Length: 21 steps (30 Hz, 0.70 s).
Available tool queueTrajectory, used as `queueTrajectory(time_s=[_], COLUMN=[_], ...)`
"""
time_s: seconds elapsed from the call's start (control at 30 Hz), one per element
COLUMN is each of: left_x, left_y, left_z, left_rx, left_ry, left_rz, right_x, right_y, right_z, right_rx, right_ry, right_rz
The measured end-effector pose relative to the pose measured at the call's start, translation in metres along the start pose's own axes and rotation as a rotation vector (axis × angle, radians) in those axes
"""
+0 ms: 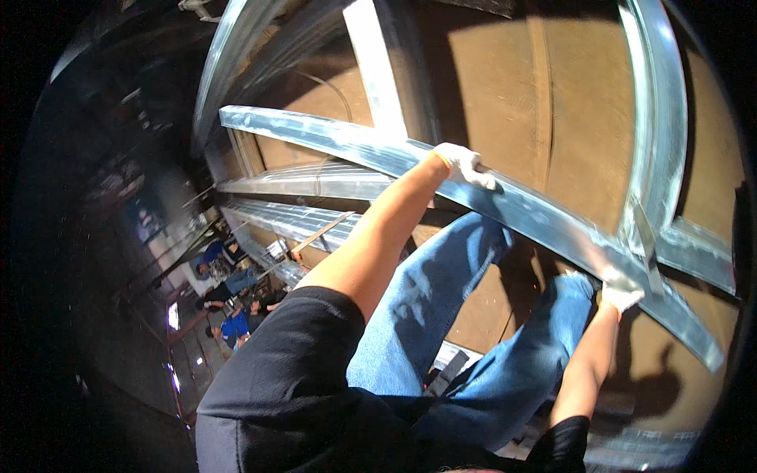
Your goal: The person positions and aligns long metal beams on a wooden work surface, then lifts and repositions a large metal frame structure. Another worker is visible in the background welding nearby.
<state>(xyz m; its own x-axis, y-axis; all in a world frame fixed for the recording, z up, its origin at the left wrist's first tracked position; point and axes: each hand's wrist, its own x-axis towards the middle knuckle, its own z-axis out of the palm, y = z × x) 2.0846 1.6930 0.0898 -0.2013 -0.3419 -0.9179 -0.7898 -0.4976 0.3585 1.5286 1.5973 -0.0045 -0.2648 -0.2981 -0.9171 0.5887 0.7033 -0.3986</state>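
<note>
A long metal bar (pixel 347 142) runs aslant from the upper left of the frame to the lower right, its left end free and its right end reaching past a cross-piece near the right rim. The left hand (pixel 467 165), in a white glove, is closed over the bar's upper edge at the centre of the frame. The right hand (pixel 621 293), also gloved white, grips the same bar lower right, where it crosses an upright strip (pixel 648 248). The two hands are well apart along the bar.

One bar is held; behind it stand at least three more metal rails: a bright upright (pixel 377 71) at top centre, a curved frame rail (pixel 658 110) at upper right, and a flat rail (pixel 315 183) lying just under the bar at centre left. Brown panel (pixel 552 102) fills the openings between them.

Two legs in blue jeans (pixel 426 307) stretch under the bar, between the hands, so room below it is tight. Above the bar, toward the top centre, the panel lies open.

Lower left, far off, several people (pixel 229 303) crouch or sit on a floor, some in blue
</note>
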Motion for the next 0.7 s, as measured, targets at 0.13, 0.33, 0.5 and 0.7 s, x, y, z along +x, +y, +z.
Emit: queueTrajectory(time_s=[0.13,0.33,0.5,0.7], left_x=[-0.005,-0.057,-0.088,-0.244], left_y=[-0.012,0.047,0.067,0.149], left_z=[-0.001,-0.009,-0.002,0.013], left_rx=[0.226,0.259,0.343,0.374], left_ry=[0.136,0.282,0.299,0.401], left_rz=[-0.035,0.076,0.19,0.273], right_x=[-0.03,-0.023,-0.115,-0.26], right_y=[0.01,-0.012,-0.064,-0.124], right_z=[0.05,0.009,-0.023,-0.082], right_rx=[0.178,0.325,0.386,0.457], right_ry=[-0.098,-0.068,-0.075,-0.043], right_rz=[0.053,-0.366,-0.432,-0.531])
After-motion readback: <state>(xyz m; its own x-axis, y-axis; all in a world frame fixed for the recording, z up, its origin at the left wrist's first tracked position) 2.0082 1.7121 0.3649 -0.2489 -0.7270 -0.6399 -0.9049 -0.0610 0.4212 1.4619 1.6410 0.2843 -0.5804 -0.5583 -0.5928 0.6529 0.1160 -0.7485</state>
